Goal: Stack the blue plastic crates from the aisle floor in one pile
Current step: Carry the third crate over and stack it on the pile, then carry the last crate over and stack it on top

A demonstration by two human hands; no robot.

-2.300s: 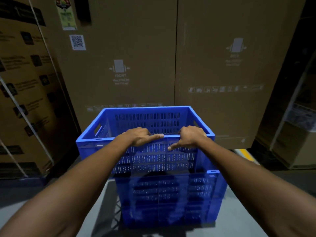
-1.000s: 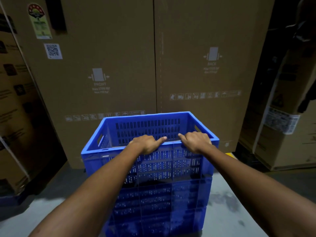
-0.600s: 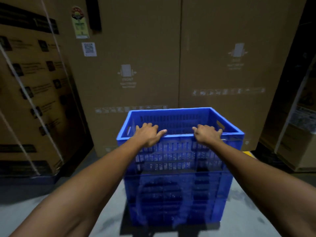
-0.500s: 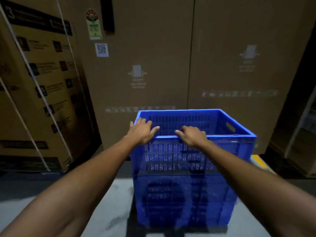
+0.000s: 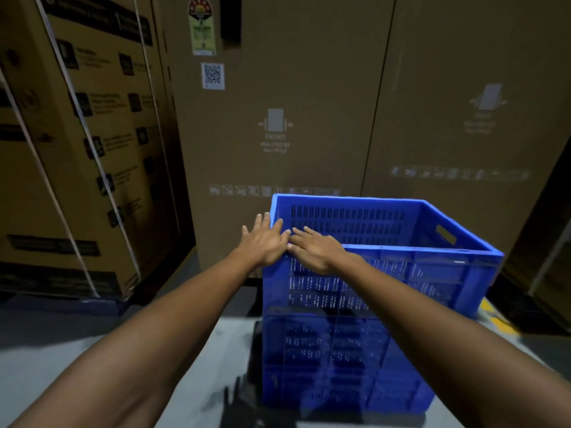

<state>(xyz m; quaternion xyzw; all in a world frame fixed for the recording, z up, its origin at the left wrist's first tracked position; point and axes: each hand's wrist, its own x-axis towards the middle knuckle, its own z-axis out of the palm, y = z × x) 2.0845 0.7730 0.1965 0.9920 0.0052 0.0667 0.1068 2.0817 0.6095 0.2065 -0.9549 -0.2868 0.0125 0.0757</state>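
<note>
Two blue slotted plastic crates stand in one pile on the grey floor. The upper crate [image 5: 411, 273] sits on the lower crate [image 5: 346, 362], and its inside looks empty. My left hand [image 5: 264, 240] hovers flat with fingers spread at the upper crate's near left corner. My right hand [image 5: 315, 248] lies beside it, fingers extended over the near rim, the two hands almost touching. Neither hand grips the rim.
Tall cardboard cartons [image 5: 293, 118] form a wall right behind the pile. Strapped cartons [image 5: 77, 156] stand on the left, more boxes at the far right edge. A yellow floor marking [image 5: 497, 322] shows right of the crates. Grey floor [image 5: 61, 344] lies to the left.
Both hands have let go of the upper crate's near rim and slid left with fingers spread. The view has swung left, so the pile now sits further right.
</note>
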